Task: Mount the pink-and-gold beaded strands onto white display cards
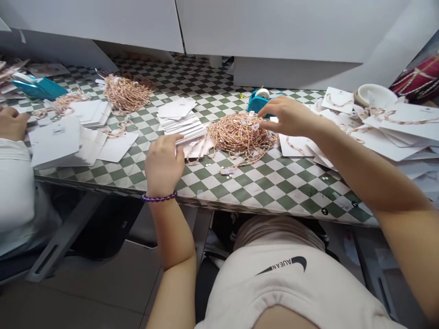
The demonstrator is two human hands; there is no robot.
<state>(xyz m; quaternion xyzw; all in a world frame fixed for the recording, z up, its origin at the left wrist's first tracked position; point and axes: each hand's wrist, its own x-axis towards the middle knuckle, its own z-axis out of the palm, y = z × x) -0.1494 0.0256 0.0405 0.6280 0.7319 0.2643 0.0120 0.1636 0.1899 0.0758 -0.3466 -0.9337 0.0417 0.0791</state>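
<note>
One pile of bead strands (pixel 236 137), head view: on the desk (pixel 270 187), just beside our right hand (pixel 286 114), whose fingers stand parted, holding nothing we can see. Handling, by our judgement: light, limp, slippery, apt to snag; best taken singly, near a white tag (pixel 227 171). One white card stack (pixel 187 129): at the fingertips of our left hand (pixel 164 160); whether it grips a card, we cannot tell. Likely light, stiffish, easily creased; best held by edges. One teal tape dispenser (pixel 253 100): just beyond our right hand.
</note>
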